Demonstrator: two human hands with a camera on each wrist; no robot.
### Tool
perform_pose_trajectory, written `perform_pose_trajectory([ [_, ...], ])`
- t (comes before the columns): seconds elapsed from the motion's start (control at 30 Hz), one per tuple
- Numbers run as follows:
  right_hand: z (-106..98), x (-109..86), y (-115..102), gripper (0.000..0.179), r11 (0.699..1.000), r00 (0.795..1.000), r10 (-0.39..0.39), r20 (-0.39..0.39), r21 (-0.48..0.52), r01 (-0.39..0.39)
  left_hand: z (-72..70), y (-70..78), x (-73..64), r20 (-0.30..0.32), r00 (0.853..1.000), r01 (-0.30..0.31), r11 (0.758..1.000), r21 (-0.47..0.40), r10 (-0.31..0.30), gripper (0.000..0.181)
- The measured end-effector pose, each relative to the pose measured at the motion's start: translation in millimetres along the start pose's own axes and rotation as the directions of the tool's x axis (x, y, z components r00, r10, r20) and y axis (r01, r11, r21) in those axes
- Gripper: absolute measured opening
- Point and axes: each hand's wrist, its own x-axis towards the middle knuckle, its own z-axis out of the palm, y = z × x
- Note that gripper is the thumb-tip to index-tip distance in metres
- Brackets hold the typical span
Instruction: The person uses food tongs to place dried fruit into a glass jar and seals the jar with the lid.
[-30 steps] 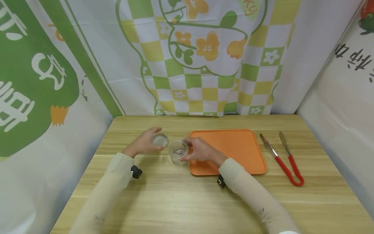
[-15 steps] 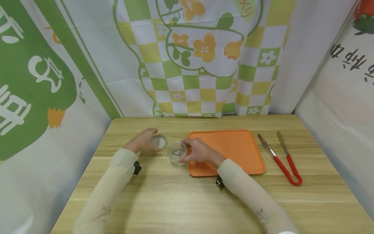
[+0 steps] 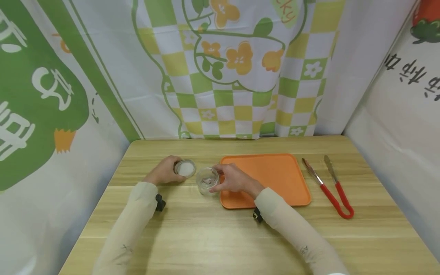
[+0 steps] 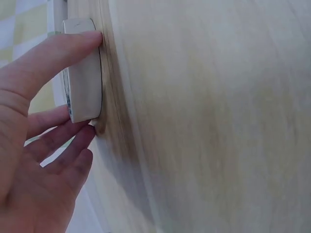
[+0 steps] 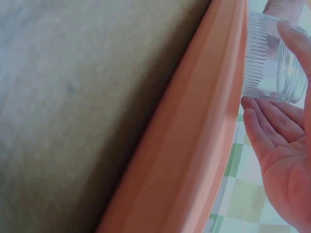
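Note:
My left hand (image 3: 166, 170) holds a round jar lid (image 3: 186, 168) by its rim, its pale face up in the head view. In the left wrist view the lid (image 4: 85, 73) sits between thumb and fingers, close to the wooden tabletop. My right hand (image 3: 235, 178) grips a clear glass jar (image 3: 204, 187) from its right side, thumb in front and fingers behind. The jar stands upright without a cover, and a small dark patch shows through its bottom. Ribbed glass of the jar (image 5: 257, 58) shows in the right wrist view, beside the tray's edge.
An orange tray (image 3: 275, 175) lies right of the jar, partly under my right hand and wrist. Farther right, tongs with red handles (image 3: 345, 198) lie spread on the wooden table (image 3: 213, 236). A patterned curtain (image 3: 240, 76) hangs behind the table's back edge.
My left thumb and fingers have come in around the lid's rim. The right hand stays on the jar, and the head view has shifted slightly.

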Motion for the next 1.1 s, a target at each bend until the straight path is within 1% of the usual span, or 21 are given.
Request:
perform_pose_trajectory([
  [0.2, 2.8, 0.0, -0.8, 0.077, 1.0, 1.0, 0.002, -0.006, -0.004, -0.002, 2.5, -3.4, -2.6, -0.029, 0.999, 0.013, 0.998, -0.056, -0.014, 0.076],
  [0.4, 3.4, 1.3, -1.0, 0.079, 1.0, 1.0, -0.005, -0.026, -0.025, 0.005, 2.5, -6.4, -5.4, -0.065, 0.998, 0.004, 0.996, -0.095, -0.011, 0.077],
  [0.67, 5.4, 3.8, -2.2, 0.077, 1.0, 1.0, -0.018, -0.024, -0.015, 0.017, 1.7, -1.0, -17.1, -0.045, 0.998, 0.034, 0.985, -0.169, -0.042, 0.078],
  [0.87, 9.4, 4.5, -1.7, 0.078, 1.0, 0.999, -0.018, -0.029, -0.024, 0.017, 1.3, 4.5, -24.0, -0.027, 0.999, 0.04, 0.987, -0.153, -0.045, 0.079],
  [1.0, 12.2, 5.1, -2.3, 0.077, 0.999, 0.999, -0.012, -0.034, -0.039, 0.011, 0.4, 5.4, -29.6, -0.031, 0.998, 0.048, 0.988, -0.15, -0.053, 0.08],
  [1.1, 13.7, 5.8, -3.2, 0.076, 0.999, 0.999, -0.01, -0.041, -0.049, 0.008, 0.2, 5.9, -33.8, -0.043, 0.998, 0.035, 0.986, -0.162, -0.043, 0.079],
])
